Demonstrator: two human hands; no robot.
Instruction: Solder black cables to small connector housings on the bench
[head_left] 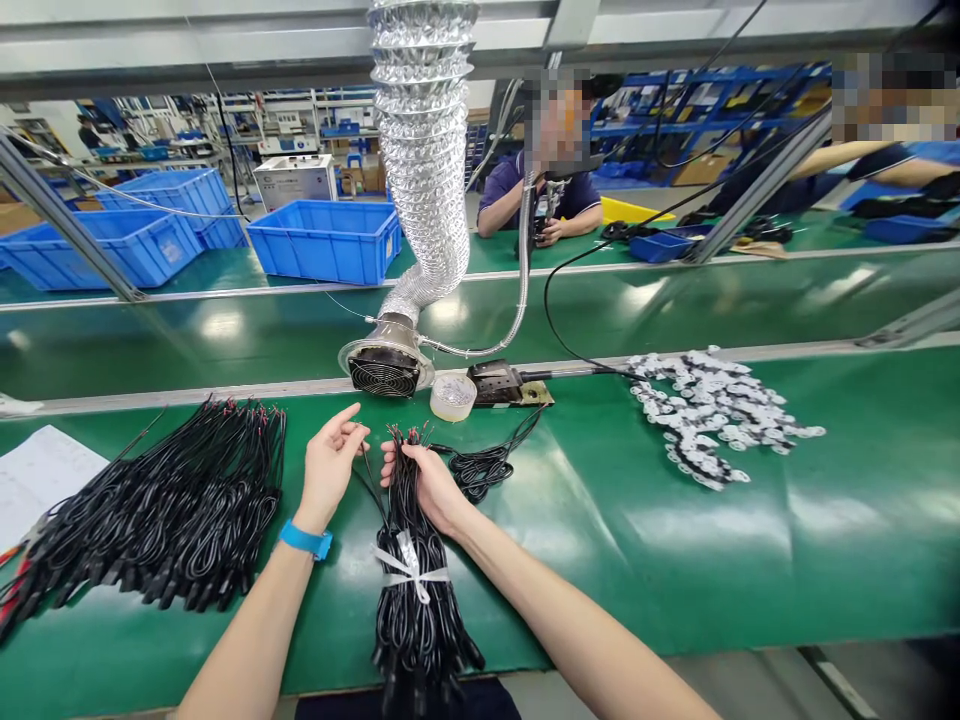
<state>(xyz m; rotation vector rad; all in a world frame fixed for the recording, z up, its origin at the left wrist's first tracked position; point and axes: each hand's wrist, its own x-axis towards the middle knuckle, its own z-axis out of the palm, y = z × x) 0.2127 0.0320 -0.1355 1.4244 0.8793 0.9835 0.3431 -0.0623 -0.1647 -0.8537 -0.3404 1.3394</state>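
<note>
A tied bundle of black cables [414,590] lies on the green bench in front of me, bound with a white strap. My right hand [427,480] grips the bundle's upper end, fingers wrapped round the cables just below their bare wire tips. My left hand [330,465] is beside it to the left, fingers pinched on a single thin black wire [367,470] drawn from the bundle. A blue band is on my left wrist.
A large loose pile of black cables [157,510] lies at left, near a white paper [37,480]. A few coiled cables [487,465], a small white cup [453,396], a fume fan on a foil duct [386,365], a black tool [502,385] and a heap of white parts [712,410] lie beyond. People work across the conveyor by blue bins [326,240].
</note>
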